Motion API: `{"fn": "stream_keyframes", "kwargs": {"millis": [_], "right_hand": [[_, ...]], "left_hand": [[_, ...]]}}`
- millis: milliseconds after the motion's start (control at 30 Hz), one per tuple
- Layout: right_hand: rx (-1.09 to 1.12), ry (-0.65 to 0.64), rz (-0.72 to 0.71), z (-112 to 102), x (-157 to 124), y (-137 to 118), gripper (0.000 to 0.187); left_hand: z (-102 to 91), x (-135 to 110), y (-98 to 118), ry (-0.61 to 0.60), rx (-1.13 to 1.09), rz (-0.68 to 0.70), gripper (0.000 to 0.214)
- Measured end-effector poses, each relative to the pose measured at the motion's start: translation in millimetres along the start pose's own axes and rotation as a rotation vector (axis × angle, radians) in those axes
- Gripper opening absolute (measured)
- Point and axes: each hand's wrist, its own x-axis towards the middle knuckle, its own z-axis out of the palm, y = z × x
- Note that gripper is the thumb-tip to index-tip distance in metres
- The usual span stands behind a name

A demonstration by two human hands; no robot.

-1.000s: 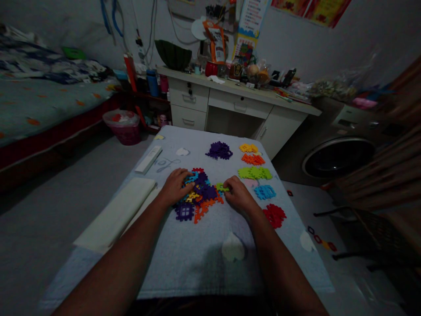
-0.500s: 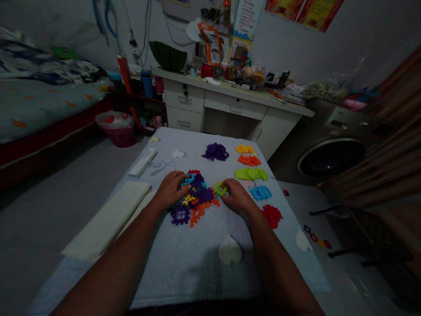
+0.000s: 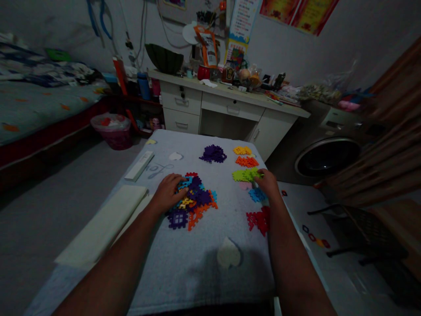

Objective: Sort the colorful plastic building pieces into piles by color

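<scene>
My left hand (image 3: 169, 192) lies against the left side of a mixed heap of notched plastic building pieces (image 3: 200, 196), thumb apart from the fingers. Purple, orange, blue, yellow and red pieces overlap in that heap, with a purple window-shaped square (image 3: 178, 218) at its near edge. Over at the right, my right hand (image 3: 268, 183) pinches a lime-green piece at the right end of the lime-green pile (image 3: 245, 175). Just below that hand is a blue pile (image 3: 256, 195). Red pieces (image 3: 258, 220) are partly hidden by my right forearm.
Purple (image 3: 213, 153), yellow (image 3: 242, 150) and orange (image 3: 247, 162) piles sit toward the table's far side. A long white box (image 3: 140, 166) and a folded cream cloth (image 3: 101, 226) lie at the left. Beyond stand a desk (image 3: 232, 107) and a washing machine (image 3: 329, 149).
My right hand has carried a lime-green piece from the mixed heap right to the lime-green pile. The red pieces have shifted left and spread out. My left hand stays at the heap.
</scene>
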Motion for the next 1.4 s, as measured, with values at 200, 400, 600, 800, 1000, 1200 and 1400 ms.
{"fn": "stream_keyframes", "kwargs": {"millis": [200, 400, 600, 800, 1000, 1200, 1400], "right_hand": [[-0.168, -0.039, 0.045, 4.9, 0.3, -4.2, 0.031], [-0.236, -0.09, 0.053, 3.9, -1.7, -9.7, 0.034], [-0.225, -0.109, 0.029, -4.0, -2.3, -11.6, 0.034], [-0.052, -0.12, -0.088, -13.1, -15.8, -40.0, 0.031], [0.256, -0.518, -0.507, 10.0, -68.8, -101.2, 0.032], [0.281, -0.536, -0.615, 32.5, -100.3, -128.9, 0.057], [0.301, -0.469, -0.586, 36.1, -101.2, -129.6, 0.043]], "left_hand": [[-0.4, 0.2, 0.5, -0.001, 0.004, -0.017, 0.046], [0.2, -0.7, -0.9, 0.003, -0.009, -0.008, 0.046], [0.9, -1.1, -1.6, 0.006, -0.012, -0.01, 0.044], [0.4, -0.4, 0.3, 0.006, -0.019, -0.021, 0.046], [-3.0, 0.2, 5.3, -0.016, -0.031, -0.03, 0.041], [-3.8, -0.3, 8.3, 0.007, -0.046, -0.04, 0.037], [-4.6, 0.3, 8.3, 0.006, -0.075, -0.041, 0.031]]}}
